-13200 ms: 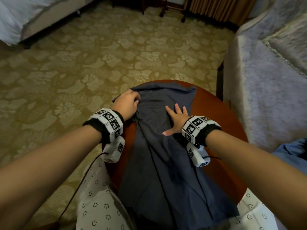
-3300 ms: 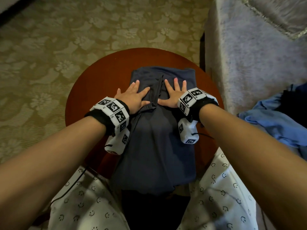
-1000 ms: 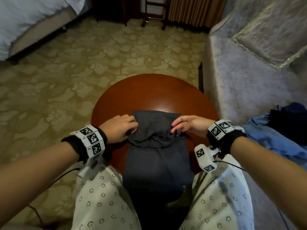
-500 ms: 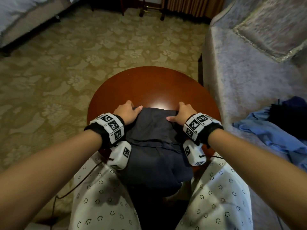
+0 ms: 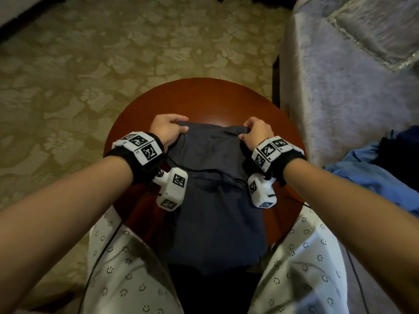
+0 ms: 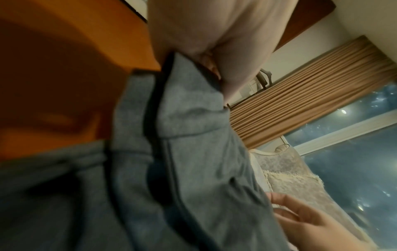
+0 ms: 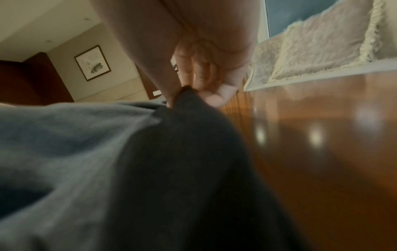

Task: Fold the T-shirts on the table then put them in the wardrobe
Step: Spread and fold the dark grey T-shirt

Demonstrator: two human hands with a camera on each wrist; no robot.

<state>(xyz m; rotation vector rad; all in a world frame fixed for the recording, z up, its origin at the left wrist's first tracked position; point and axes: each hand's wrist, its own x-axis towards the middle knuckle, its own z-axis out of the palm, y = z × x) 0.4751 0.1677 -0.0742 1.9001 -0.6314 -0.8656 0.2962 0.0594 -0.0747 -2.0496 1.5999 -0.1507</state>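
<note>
Both hands are gripping the dark T-shirt at frame centre: left hand pinching its upper-left corner, right hand its upper-right. Shirt is lying on the round worktop.

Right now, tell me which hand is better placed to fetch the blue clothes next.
The right hand. The blue clothes lie on that side, beside the grey sofa. The left hand sits across the dark T-shirt. Both keep a grip on its far edge.

Bare forearms, black wristbands with white marker-printed blocks, thin black cables, white smiley-print trousers.
</note>
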